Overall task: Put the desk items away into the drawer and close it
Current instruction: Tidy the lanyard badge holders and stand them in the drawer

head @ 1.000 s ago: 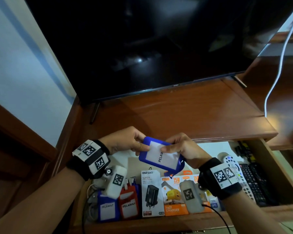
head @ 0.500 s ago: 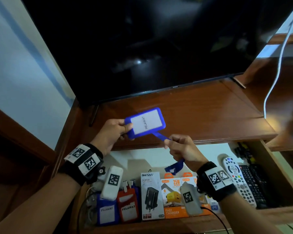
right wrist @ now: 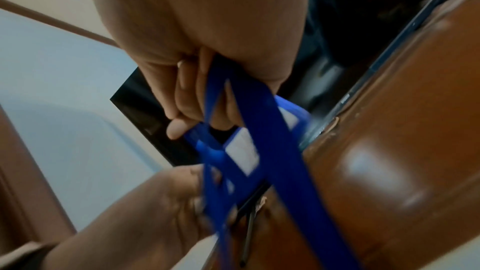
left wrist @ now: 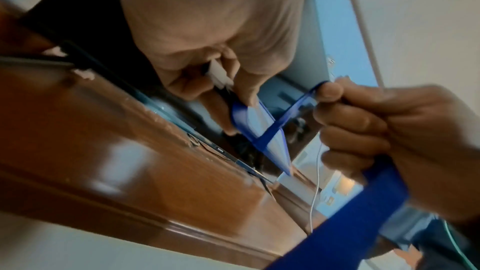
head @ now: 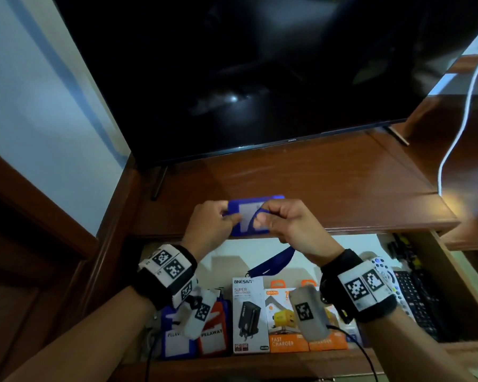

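A blue badge holder (head: pixel 253 215) with a white card hangs just above the desk's front edge, over the open drawer (head: pixel 458 282). My left hand (head: pixel 214 224) pinches its left end. My right hand (head: pixel 280 224) grips its blue lanyard strap (head: pixel 271 264), which crosses the front of the card and trails down below the fist. In the left wrist view the strap (left wrist: pixel 283 122) runs across the holder (left wrist: pixel 257 122) to my right thumb. The right wrist view shows the strap (right wrist: pixel 262 130) passing through my curled fingers in front of the holder (right wrist: pixel 241 151).
The drawer holds blue and red badge holders (head: pixel 213 340), a black charger box (head: pixel 249 312), orange charger boxes (head: pixel 287 326), a white remote (head: pixel 384 274) and a black remote (head: pixel 420 301). A television (head: pixel 260 78) stands on the wooden desk (head: pixel 315 183). A white cable (head: pixel 461 111) hangs at right.
Both hands have risen from over the drawer to the desk's front edge. My right hand let go of the holder, took the strap, and has now drawn it across the card.
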Action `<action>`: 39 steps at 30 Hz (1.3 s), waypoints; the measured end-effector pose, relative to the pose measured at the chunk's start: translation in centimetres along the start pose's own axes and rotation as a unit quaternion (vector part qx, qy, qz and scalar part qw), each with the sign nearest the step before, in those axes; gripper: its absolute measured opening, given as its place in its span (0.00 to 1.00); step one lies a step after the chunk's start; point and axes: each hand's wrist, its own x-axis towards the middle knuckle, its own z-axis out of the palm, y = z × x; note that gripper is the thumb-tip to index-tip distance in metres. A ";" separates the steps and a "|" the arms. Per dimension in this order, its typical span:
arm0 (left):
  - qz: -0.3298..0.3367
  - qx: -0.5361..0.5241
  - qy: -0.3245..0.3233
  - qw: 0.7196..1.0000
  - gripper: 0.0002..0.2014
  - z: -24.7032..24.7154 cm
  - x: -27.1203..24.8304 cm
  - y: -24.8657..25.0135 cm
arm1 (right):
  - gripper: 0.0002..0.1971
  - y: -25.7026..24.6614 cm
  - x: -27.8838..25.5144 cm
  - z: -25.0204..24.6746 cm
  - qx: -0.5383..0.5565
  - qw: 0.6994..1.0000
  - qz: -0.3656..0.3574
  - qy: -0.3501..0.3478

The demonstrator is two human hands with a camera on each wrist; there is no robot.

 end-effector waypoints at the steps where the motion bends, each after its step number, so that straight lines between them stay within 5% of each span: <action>1: 0.011 0.021 -0.038 0.999 0.08 0.0 -0.5 0.2 | 0.10 0.0 0.1 -0.5 -0.018 1.000 0.002 0.006; 7: 0.061 0.142 -0.237 0.959 0.05 -0.2 -1.7 0.1 | 0.10 1.5 0.5 -2.3 -0.068 0.997 0.028 0.027; 10: 0.056 0.062 -0.272 0.959 0.07 -0.6 -1.8 0.1 | 0.10 3.0 0.2 -2.2 -0.016 0.998 0.061 0.010; 12: 0.039 -0.083 -0.276 0.957 0.07 -1.0 -1.9 0.1 | 0.11 4.4 0.3 -1.9 0.034 0.996 0.076 0.011; 18: 0.006 -0.299 -0.177 0.938 0.11 -0.6 -2.4 -0.1 | 0.04 5.7 -1.0 0.9 0.203 0.975 0.081 0.040; 24: -0.065 -0.389 -0.012 0.919 0.12 0.4 -2.0 -0.7 | 0.16 7.6 1.4 3.3 0.233 0.959 0.152 0.054; 28: -0.055 -0.341 0.104 0.933 0.09 0.9 -1.6 -1.7 | 0.20 6.7 1.3 4.7 0.123 0.981 0.146 0.028; 32: -0.031 -0.140 0.151 0.978 0.03 0.8 -1.6 -4.4 | 0.18 5.3 0.6 5.4 -0.069 0.993 0.087 -0.028; 35: -0.014 0.027 0.076 0.997 0.04 0.3 -2.3 -5.9 | 0.15 4.6 0.3 5.0 -0.131 0.986 0.075 -0.064; 39: 0.025 0.141 -0.104 0.984 0.05 -1.6 -3.0 -6.0 | 0.17 4.3 0.6 4.4 -0.154 0.982 0.075 -0.074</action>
